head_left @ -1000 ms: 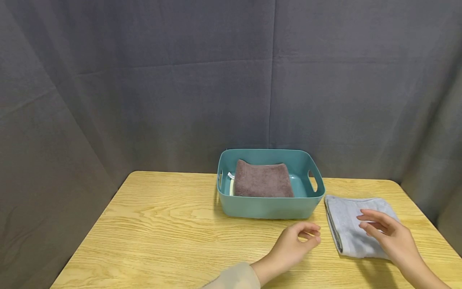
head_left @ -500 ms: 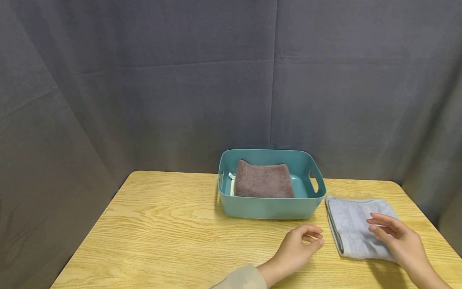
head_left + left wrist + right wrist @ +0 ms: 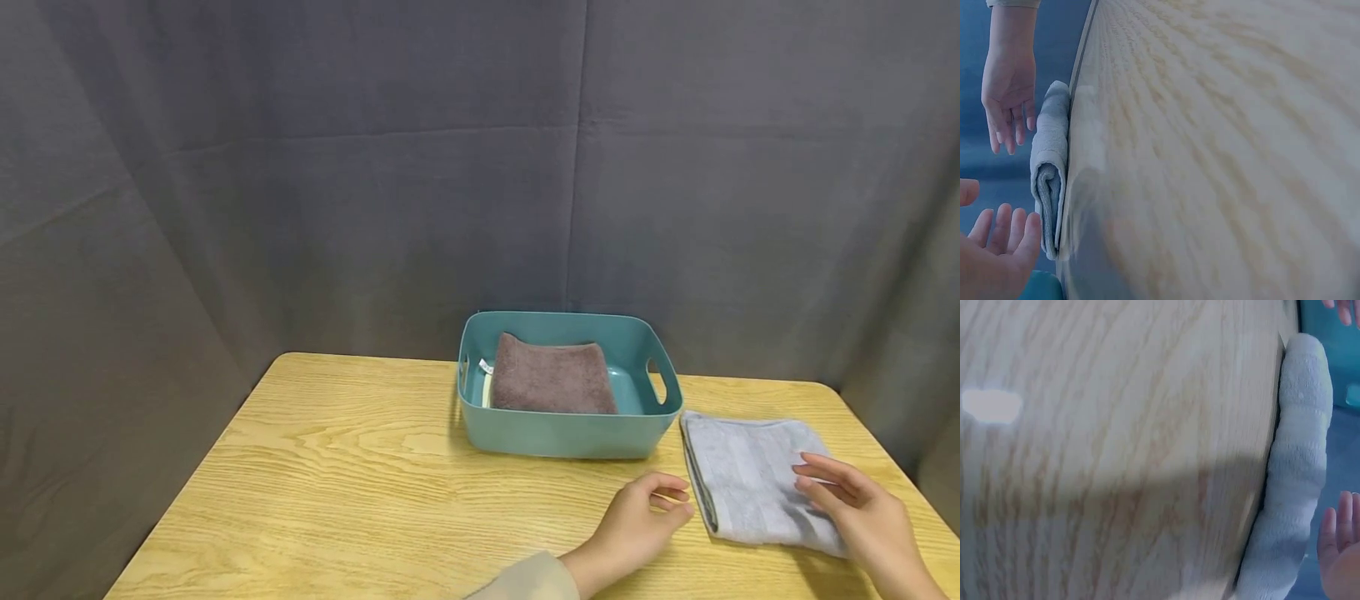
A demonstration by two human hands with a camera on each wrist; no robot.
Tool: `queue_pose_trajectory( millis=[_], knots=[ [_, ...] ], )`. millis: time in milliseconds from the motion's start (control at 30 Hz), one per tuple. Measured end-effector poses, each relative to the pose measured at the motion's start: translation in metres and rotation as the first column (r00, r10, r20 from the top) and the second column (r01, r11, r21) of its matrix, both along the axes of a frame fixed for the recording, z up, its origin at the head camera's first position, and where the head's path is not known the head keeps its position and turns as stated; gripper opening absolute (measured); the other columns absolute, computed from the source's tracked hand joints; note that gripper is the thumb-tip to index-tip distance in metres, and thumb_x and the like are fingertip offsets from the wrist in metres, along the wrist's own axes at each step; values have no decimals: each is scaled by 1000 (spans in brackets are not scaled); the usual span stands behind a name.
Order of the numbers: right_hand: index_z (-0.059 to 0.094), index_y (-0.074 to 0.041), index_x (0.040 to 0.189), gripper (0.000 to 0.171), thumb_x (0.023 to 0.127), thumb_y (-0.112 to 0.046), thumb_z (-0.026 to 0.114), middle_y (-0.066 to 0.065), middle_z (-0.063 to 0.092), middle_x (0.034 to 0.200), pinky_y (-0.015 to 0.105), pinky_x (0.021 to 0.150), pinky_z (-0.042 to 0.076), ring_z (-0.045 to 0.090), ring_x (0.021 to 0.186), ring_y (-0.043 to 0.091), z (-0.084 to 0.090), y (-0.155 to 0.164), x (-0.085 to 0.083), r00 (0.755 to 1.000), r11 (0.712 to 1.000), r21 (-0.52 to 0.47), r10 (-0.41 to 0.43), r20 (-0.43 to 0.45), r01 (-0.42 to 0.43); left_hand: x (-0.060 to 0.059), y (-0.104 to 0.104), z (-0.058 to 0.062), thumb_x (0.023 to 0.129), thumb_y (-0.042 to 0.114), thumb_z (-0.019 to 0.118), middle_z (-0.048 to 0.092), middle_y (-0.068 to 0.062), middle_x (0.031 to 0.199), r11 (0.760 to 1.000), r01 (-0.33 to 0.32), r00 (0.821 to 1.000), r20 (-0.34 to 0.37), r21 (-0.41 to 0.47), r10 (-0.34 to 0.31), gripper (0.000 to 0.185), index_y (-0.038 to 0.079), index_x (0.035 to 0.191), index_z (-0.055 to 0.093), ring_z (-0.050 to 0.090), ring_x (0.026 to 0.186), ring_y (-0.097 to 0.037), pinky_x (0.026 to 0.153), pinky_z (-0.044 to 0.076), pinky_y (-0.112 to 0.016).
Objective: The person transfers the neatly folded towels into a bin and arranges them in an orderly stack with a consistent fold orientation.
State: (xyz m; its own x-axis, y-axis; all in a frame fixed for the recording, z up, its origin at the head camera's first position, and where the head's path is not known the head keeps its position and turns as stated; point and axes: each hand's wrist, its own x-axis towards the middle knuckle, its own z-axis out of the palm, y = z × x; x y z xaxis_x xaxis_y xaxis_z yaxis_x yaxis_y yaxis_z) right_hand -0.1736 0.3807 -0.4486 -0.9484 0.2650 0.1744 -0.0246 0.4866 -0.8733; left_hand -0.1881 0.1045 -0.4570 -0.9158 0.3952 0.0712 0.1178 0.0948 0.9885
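Observation:
A folded light grey towel (image 3: 750, 475) lies flat on the right part of the table. My left hand (image 3: 637, 521) hovers just left of its near corner, fingers loosely bent and holding nothing. Over the towel's right edge is my right hand (image 3: 862, 517), its fingers relaxed, also with nothing in them. In the left wrist view, the towel (image 3: 1052, 150) shows its layered folded edge between the left hand (image 3: 1004, 250) and the right hand (image 3: 1010, 94). The right wrist view shows the towel (image 3: 1297, 450) from its side, with the right hand (image 3: 1342, 550) beside it.
A teal basket (image 3: 562, 437) with cut-out handles stands at the back of the wooden table (image 3: 322, 475), just left of the towel. Inside it lies a folded brown towel (image 3: 555, 379) beside a pale strip with a white tag. Grey curtain (image 3: 420, 183) hangs behind and at both sides.
Both hands have shifted slightly right and a little lower in the head view, the right hand moving from over the towel's middle to its right edge. The towel and basket stay in place.

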Motion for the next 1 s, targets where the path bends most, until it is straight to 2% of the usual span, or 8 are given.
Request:
queue_pose_trajectory(
  millis=[67,200,400,500,833,1000],
  knots=[
    [69,-33,111,23,93,-19,72,-35,63,90,10,62,49,59,79,-18,0,5,1,1000,1000,-19,-15,5,15,1,2,0,96,12,66,62,17,98,1000,-8,1000,14,-5,8,21,10,116,67,59,88,3,71,50,-17],
    [68,-38,107,29,93,-13,71,-34,64,89,9,63,48,60,80,-17,-1,16,2,999,998,-60,-22,-24,20,1,7,-1,95,13,67,64,12,101,1000,-29,999,32,-3,29,21,11,116,67,59,88,2,70,50,-17],
    [64,-43,100,36,93,-8,70,-34,63,84,10,59,49,59,75,-17,-4,27,1,995,990,-113,-90,-39,85,-1,12,-5,94,12,67,64,13,100,998,-65,998,-19,18,65,20,10,115,68,58,87,2,73,50,-17],
    [61,-45,100,41,94,-4,67,-35,62,83,10,58,48,58,74,-18,-7,33,-1,993,989,-112,-99,-62,92,-2,14,-6,94,11,67,64,13,100,996,-79,996,-29,30,79,20,10,114,67,57,88,3,74,50,-17],
    [57,-50,99,46,97,-4,62,-37,59,84,9,57,46,57,72,-17,-17,53,-2,993,991,-113,-81,-86,71,-5,24,-5,93,11,69,63,13,99,990,-128,990,69,51,124,19,13,112,68,58,85,1,73,50,-18],
    [59,-50,95,50,96,0,60,-36,60,81,9,55,46,58,69,-17,-22,56,-4,986,981,-163,-123,-110,104,-7,28,-5,92,12,71,63,14,100,987,-155,984,92,38,151,20,14,111,69,57,86,1,73,50,-19]
  ],
)
